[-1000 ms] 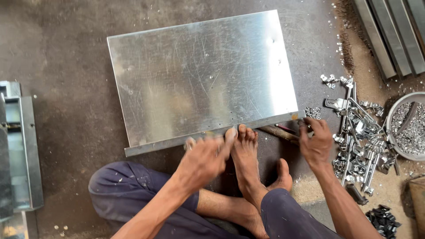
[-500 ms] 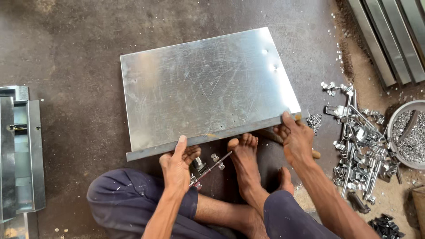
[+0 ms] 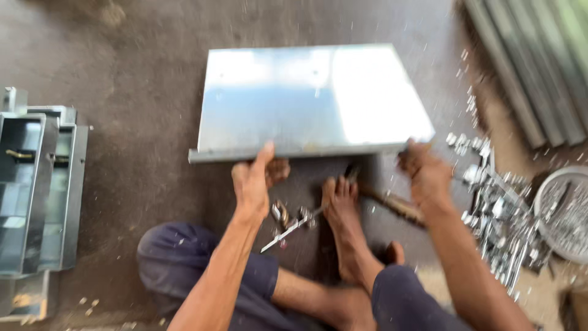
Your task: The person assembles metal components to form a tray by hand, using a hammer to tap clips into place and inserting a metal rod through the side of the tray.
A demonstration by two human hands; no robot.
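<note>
Left hand [image 3: 252, 181]: arm reached forward from the lap, fingers curled over the near folded edge of the metal sheet [image 3: 309, 98], thumb up against the lip; grasping it.

Right hand [image 3: 425, 175]: arm extended at the right, fingers clenched on the sheet's near right corner; the picture was blurred, so the exact hold could not be told.

Metal sheet: rectangular, bright galvanised panel with a turned-down lip along the near edge; lay on the floor [image 3: 141, 67] directly ahead of both hands, spanning the gap between them, near edge seemingly tilted up.

Bare foot [image 3: 343, 214]: sole down, toes pointing toward the sheet, between the two hands.

Wooden handle [image 3: 392, 205]: brown, rod-shaped, lay just beside the foot, under the right wrist.

Small metal fittings [image 3: 288, 224]: shiny, lay on the floor under the left forearm.

Heap of metal hardware [image 3: 496, 208]: bright brackets and screws, right of the right hand.

Round bowl [image 3: 560, 211]: pale, at far right.

Metal trays [image 3: 37, 190]: grey, box-shaped, stacked at far left.

Floor: dark, rough, dusty.
</note>
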